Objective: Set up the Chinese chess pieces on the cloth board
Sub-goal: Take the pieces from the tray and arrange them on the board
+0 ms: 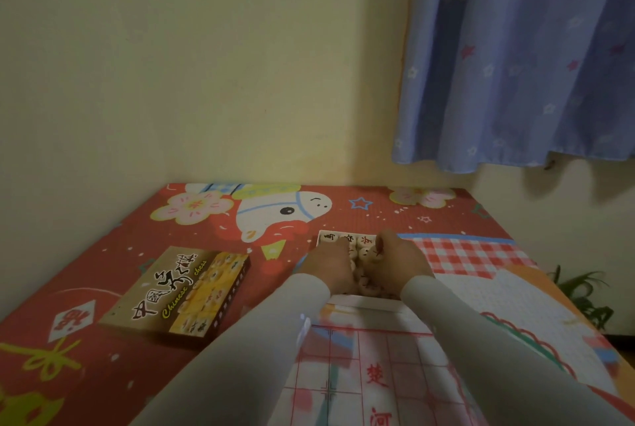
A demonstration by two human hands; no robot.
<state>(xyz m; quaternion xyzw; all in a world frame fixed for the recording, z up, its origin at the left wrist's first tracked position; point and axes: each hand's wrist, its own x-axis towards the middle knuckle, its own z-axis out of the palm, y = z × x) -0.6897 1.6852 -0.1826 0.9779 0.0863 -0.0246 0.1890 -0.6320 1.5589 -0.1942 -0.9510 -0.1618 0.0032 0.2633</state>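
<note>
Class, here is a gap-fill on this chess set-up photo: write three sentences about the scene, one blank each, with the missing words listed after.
1. Both hands, the left hand and the right hand, reach into the tray of chess ____.
2. The box lid, printed "Chinese chess", lies to the ____ of the tray.
3. The cloth board has lines and characters printed in ____.

Missing words: pieces; left; red

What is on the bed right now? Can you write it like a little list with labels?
pieces: pale round chess pieces piled in a white tray
left hand: in the tray, among the pieces
right hand: fingers curled round some pieces
board: cloth board with red lines, near side of the tray, no pieces visible on it
box lid: Chinese chess box, left of the tray
cover: red cartoon sheet
</note>
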